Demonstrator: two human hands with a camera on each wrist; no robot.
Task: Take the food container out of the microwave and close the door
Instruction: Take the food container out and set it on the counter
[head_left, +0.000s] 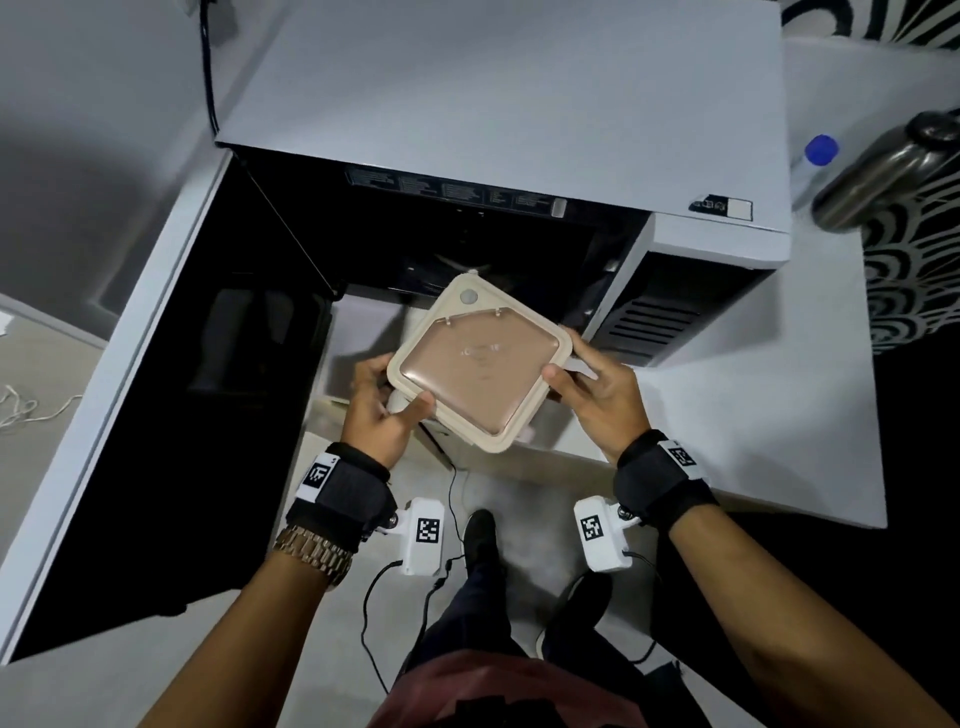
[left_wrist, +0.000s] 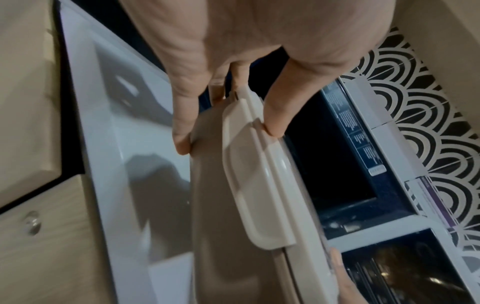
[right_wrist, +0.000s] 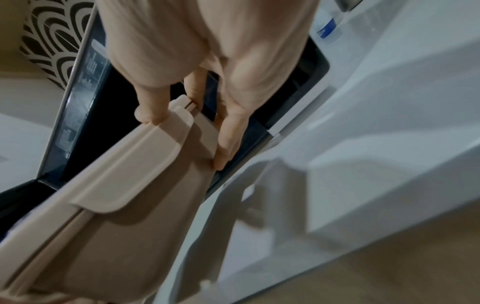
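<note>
A square beige food container (head_left: 475, 364) with a brownish lid is held in the air just in front of the microwave's dark cavity (head_left: 467, 249). My left hand (head_left: 384, 402) grips its near-left corner, thumb on the lid rim and fingers under it. My right hand (head_left: 587, 387) grips its right side the same way. In the left wrist view the left hand (left_wrist: 226, 131) pinches the container (left_wrist: 249, 195) by its side latch. The right wrist view has the right hand (right_wrist: 187, 135) clasping the container (right_wrist: 130, 195) beside its latch. The white microwave (head_left: 519, 93) has its door (head_left: 171, 395) swung wide open to the left.
The microwave stands on a white counter (head_left: 769, 415). A steel bottle (head_left: 883, 171) and a blue-capped plastic bottle (head_left: 815, 161) stand to its right. Patterned black-and-white tiles (head_left: 914, 260) lie beyond. Wooden drawers (left_wrist: 39, 226) sit below the counter. My legs and camera cables are underneath.
</note>
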